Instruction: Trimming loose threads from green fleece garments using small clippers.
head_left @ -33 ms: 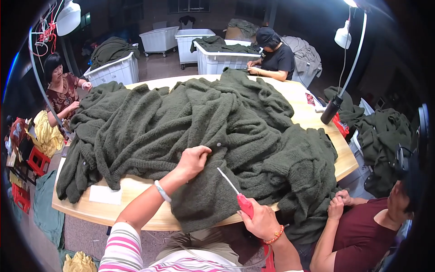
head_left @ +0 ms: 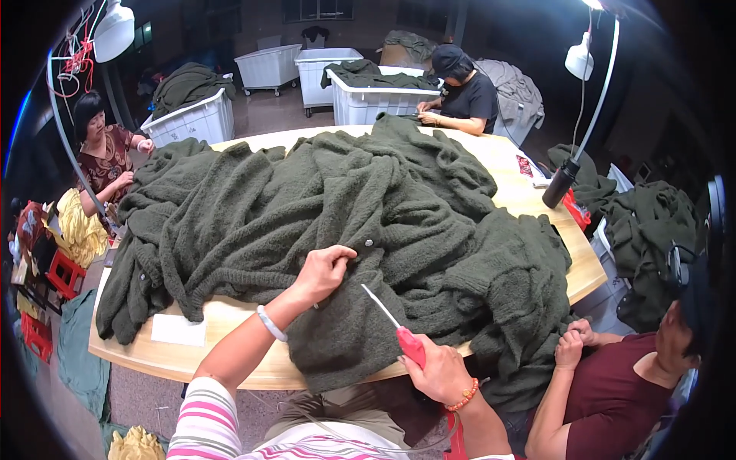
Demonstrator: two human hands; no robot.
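A heap of dark green knit garments (head_left: 268, 207) spreads over the pale wooden table (head_left: 253, 368). My left hand (head_left: 322, 274) is closed, its fingers pinching a fold of a green knit garment (head_left: 337, 337) whose lower end hangs over the near edge. A small shiny button (head_left: 369, 243) shows just right of those fingers. My right hand (head_left: 441, 374) grips a slim tool (head_left: 412, 346) with a red handle and a thin, pale metal shaft. The shaft's tip lies over the garment, to the right of my left hand; whether it touches the cloth I cannot tell.
Co-workers sit at the left, far and right sides; the right one (head_left: 613, 391) handles green knitwear close to my right arm. A white paper (head_left: 179, 330) lies at the near left. Lamps (head_left: 579, 61) stand at both sides. White bins (head_left: 383, 103) are behind the table.
The tool's tip has shifted slightly up and left, nearer my left hand. My left hand keeps its pinch on the garment almost in place.
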